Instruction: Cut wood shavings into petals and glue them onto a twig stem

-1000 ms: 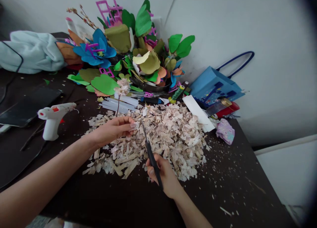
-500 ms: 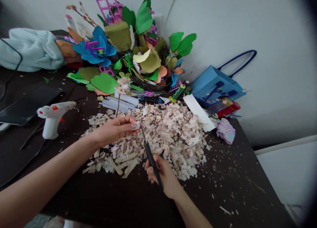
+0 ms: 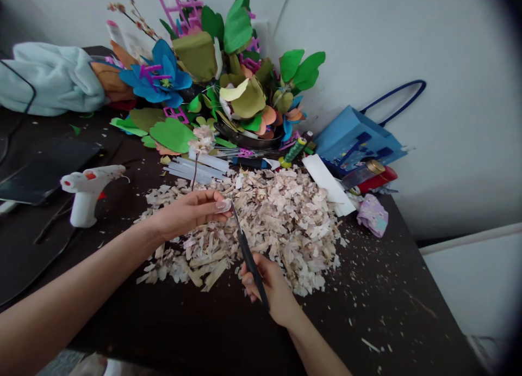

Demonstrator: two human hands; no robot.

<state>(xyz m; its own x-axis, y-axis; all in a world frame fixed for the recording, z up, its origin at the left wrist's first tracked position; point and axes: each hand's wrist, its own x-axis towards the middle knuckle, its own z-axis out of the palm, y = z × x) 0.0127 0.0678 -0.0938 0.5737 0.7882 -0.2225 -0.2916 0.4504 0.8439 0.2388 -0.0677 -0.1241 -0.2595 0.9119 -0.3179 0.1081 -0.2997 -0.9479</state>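
Observation:
Above the pile of pale dry flakes, my left hand pinches a small whitish petal-like piece between thumb and fingers. My right hand is closed round the black handles of a pair of scissors. The blade tips reach the edge of the whitish piece; whether they cut into it is too small to tell. Behind my left hand rises a thin brown twig with a pale pink blossom on top. Its lower end is hidden, so I cannot tell if that hand holds it.
A white glue gun stands on the left, with translucent glue sticks behind the pile. Farther back are colourful felt flowers. To the right are a blue bag, a white strip and a crumpled lilac cloth.
Almost nothing differs. Both hands keep their places, with the scissors still at the whitish piece; the view has shifted very slightly.

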